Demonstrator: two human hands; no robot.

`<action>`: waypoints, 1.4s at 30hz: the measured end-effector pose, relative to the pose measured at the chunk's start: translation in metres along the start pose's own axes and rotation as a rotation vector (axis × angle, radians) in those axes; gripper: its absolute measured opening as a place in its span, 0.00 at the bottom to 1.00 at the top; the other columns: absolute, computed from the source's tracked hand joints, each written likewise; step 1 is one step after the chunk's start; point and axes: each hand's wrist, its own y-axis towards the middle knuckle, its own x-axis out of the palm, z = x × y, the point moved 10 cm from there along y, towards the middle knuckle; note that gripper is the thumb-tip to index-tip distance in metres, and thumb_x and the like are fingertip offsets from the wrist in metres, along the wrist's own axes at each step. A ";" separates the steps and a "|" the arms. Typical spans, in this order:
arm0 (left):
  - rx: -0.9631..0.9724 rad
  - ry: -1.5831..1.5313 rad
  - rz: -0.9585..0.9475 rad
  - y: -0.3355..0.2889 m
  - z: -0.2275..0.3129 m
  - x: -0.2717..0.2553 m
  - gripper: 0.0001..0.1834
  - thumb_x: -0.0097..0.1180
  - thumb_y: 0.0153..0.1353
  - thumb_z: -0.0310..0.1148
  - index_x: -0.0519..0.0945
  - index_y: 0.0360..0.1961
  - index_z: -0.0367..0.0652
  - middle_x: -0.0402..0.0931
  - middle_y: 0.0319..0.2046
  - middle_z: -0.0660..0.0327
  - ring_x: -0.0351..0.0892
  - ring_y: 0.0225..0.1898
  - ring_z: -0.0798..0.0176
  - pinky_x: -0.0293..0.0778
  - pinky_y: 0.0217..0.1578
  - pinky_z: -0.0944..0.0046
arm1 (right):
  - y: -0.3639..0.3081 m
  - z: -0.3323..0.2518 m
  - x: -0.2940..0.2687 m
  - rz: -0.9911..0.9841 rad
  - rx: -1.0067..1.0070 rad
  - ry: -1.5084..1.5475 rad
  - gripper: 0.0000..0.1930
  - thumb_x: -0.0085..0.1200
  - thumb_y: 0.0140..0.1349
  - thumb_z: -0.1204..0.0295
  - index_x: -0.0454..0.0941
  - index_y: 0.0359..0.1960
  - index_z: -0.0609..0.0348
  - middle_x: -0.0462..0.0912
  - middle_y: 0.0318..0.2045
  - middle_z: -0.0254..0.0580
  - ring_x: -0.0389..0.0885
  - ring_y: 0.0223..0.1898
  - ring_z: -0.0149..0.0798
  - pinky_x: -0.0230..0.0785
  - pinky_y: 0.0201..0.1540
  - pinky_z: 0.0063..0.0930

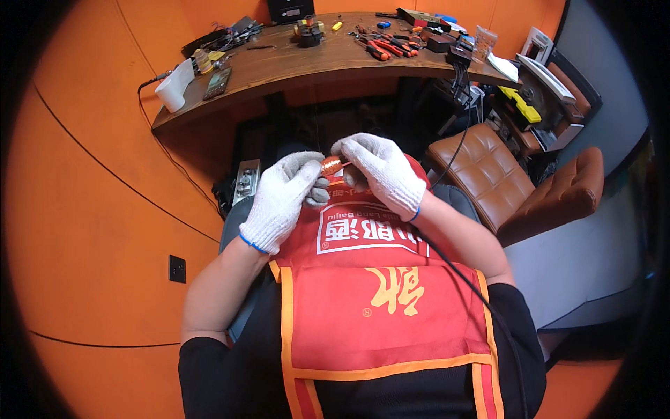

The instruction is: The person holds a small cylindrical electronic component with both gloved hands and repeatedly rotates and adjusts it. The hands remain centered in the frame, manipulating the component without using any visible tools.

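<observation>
A seated person's gloved left hand (281, 201) pinches one end of a small copper-wound coil (331, 165), held over a red apron (363, 279); the coil's long axis runs roughly level between both hands, and the gloved right hand (382, 174) closes on the other end. A cluttered wooden worktop (293, 66) lies well beyond.

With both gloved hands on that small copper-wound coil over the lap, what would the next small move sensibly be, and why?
Probably a slight turn of the copper coil between the fingertips. The left hand and right hand pinch it from either side above the red apron, away from the wooden desk, so only finger work seems open.
</observation>
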 end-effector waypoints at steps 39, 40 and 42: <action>0.137 0.022 0.079 -0.001 -0.020 -0.026 0.14 0.55 0.74 0.32 0.77 0.55 0.36 0.81 0.37 0.60 0.81 0.33 0.72 0.79 0.37 0.71 | -0.002 0.015 0.007 -0.053 -0.051 -0.112 0.17 0.51 0.76 0.66 0.76 0.59 0.64 0.83 0.37 0.37 0.77 0.34 0.24 0.74 0.42 0.19; 0.167 0.060 0.068 -0.002 -0.017 -0.024 0.14 0.54 0.74 0.33 0.77 0.54 0.36 0.81 0.36 0.60 0.81 0.32 0.72 0.79 0.36 0.71 | -0.003 0.023 0.006 -0.050 0.037 -0.123 0.17 0.52 0.75 0.66 0.76 0.59 0.65 0.82 0.38 0.37 0.77 0.36 0.25 0.74 0.44 0.20; 0.135 0.018 0.064 -0.001 -0.021 -0.026 0.15 0.54 0.74 0.33 0.77 0.55 0.35 0.81 0.37 0.59 0.81 0.34 0.70 0.79 0.37 0.71 | -0.004 0.029 0.004 -0.024 0.102 -0.095 0.17 0.52 0.75 0.68 0.76 0.59 0.65 0.82 0.39 0.37 0.77 0.39 0.27 0.72 0.47 0.20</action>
